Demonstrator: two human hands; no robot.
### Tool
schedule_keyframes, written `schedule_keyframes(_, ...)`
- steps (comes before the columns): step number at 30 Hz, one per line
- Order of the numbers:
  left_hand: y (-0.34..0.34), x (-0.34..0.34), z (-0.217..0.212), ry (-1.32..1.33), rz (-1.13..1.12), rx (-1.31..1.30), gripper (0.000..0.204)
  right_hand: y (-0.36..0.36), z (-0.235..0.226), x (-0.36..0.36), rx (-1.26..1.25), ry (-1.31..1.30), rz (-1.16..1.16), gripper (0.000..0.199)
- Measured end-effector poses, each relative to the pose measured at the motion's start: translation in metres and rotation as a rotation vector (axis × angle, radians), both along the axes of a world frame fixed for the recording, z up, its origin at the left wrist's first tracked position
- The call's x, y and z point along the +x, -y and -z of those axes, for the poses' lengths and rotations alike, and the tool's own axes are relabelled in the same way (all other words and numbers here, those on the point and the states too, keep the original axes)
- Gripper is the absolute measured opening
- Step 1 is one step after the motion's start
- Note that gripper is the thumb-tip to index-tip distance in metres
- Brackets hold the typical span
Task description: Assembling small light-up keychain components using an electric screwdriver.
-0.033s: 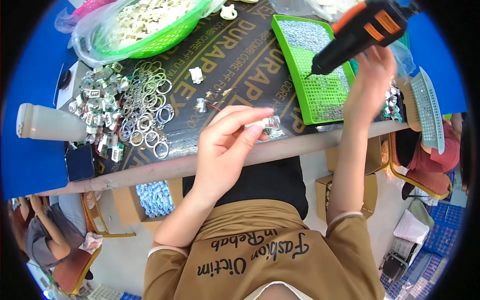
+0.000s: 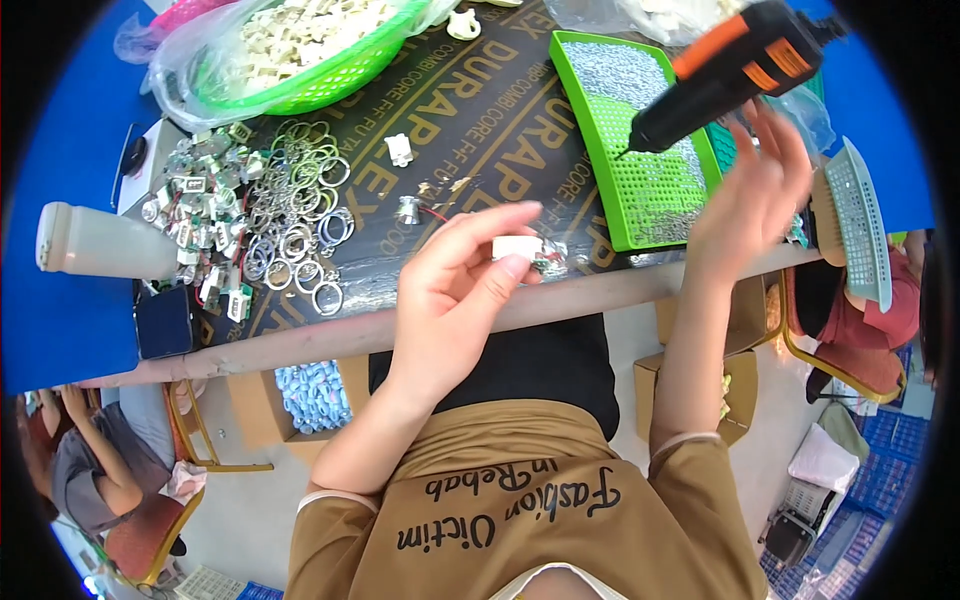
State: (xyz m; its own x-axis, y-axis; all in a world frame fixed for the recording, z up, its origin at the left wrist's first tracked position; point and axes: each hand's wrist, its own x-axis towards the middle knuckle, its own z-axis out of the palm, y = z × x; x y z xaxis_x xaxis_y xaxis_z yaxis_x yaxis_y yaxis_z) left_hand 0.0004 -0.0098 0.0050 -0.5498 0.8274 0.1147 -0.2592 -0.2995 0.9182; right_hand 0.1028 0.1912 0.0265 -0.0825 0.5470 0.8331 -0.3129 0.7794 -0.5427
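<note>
Meanwhile, the left hand pinches a small white plastic block with a metal ring (just above the table edge), while the right hand grips a black-and-orange electric screwdriver over the green perforated tray.

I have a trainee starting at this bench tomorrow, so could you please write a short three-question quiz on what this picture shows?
1. True or false: the left hand pinches a small white part between thumb and fingers.
2. What does the right hand hold? A) a pair of scissors B) a black and orange power screwdriver C) a paintbrush
3. Fill in: the screwdriver's tip points down at the green ______ of small metal bits.

Key: 1 true; 2 B; 3 tray. The pile of metal rings and the green basket lie untouched to the left.
</note>
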Motion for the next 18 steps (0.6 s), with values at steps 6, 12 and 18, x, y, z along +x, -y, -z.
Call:
schedule_keyframes(6,0.009,0.002,-0.006,0.112,0.039,0.067,0.025,0.086,0.011,0.017,0.072,0.511,-0.373,0.038)
schedule_keyframes(12,0.012,0.004,0.004,0.191,0.081,0.146,0.035,0.096,0.018,0.011,-0.093,0.49,-0.456,0.028)
schedule_keyframes(18,0.016,-0.002,0.005,-0.214,-0.016,0.12,0.031,0.102,0.029,0.012,-0.223,0.399,-0.554,0.026)
